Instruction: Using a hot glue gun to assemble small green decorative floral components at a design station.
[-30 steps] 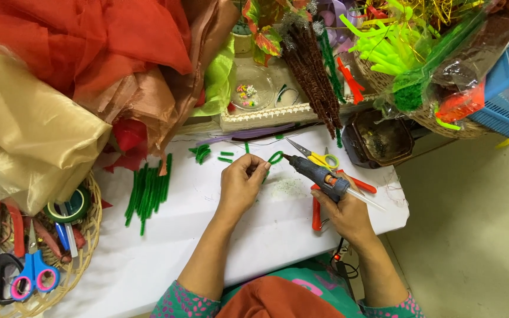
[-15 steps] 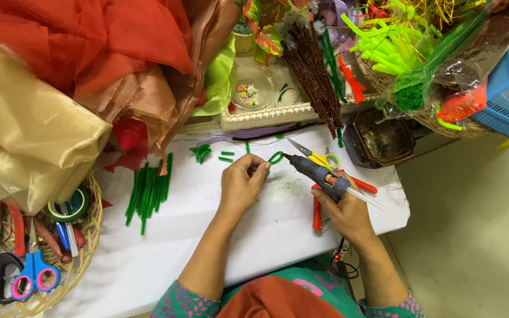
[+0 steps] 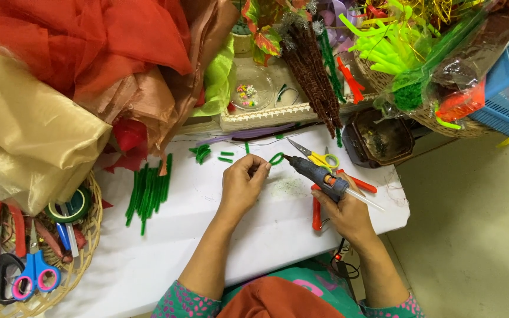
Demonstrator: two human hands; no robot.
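Observation:
My left hand (image 3: 241, 184) pinches a small green pipe-cleaner loop (image 3: 276, 158) above the white table (image 3: 166, 247). My right hand (image 3: 344, 211) grips a dark glue gun (image 3: 315, 172), and its nozzle points left, almost touching the loop. Yellow-handled scissors (image 3: 318, 156) lie just behind the gun. A bundle of green pipe-cleaner pieces (image 3: 148, 189) lies to the left of my left hand, and a few short green bits (image 3: 202, 153) are scattered farther back.
A wicker basket (image 3: 83, 259) at the left edge holds scissors, pliers and tape. Red and gold fabric (image 3: 42, 100) is piled at the back left. A blue crate (image 3: 505, 97), a wicker tray and craft stems crowd the back right. Red-handled pliers (image 3: 317, 213) lie under my right hand.

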